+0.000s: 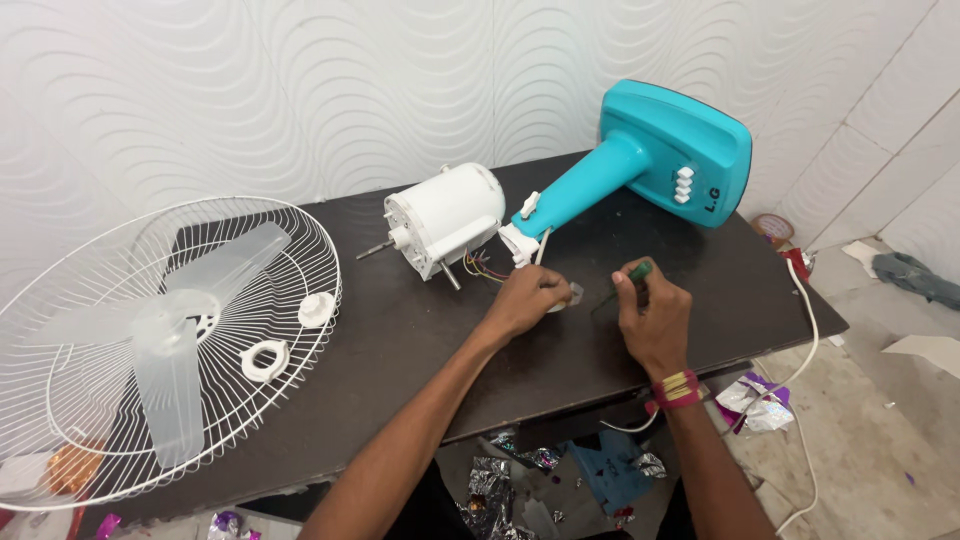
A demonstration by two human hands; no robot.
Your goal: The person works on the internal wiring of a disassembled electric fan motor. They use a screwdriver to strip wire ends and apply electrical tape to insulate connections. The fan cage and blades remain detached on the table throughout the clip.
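Note:
A dismantled table fan lies on a dark table (pixel 420 340). Its white motor housing (pixel 447 217) rests on its side, joined by coloured wires (pixel 480 266) to the teal stand and base (pixel 650 160). My left hand (pixel 525 298) pinches a small clear plastic part (pixel 573 294) on the tabletop, just below the wires. My right hand (pixel 652 315) grips a green-handled screwdriver (pixel 638 272), its tip pointing down toward the table beside that part.
A white wire guard (pixel 165 340) with translucent blades (pixel 175 330) lies at the left, overhanging the table edge. Two white plastic rings (pixel 265 360) (pixel 316 309) sit on it. A white cord (pixel 810 330) trails off the right edge. Foil scraps litter the floor (pixel 760 400).

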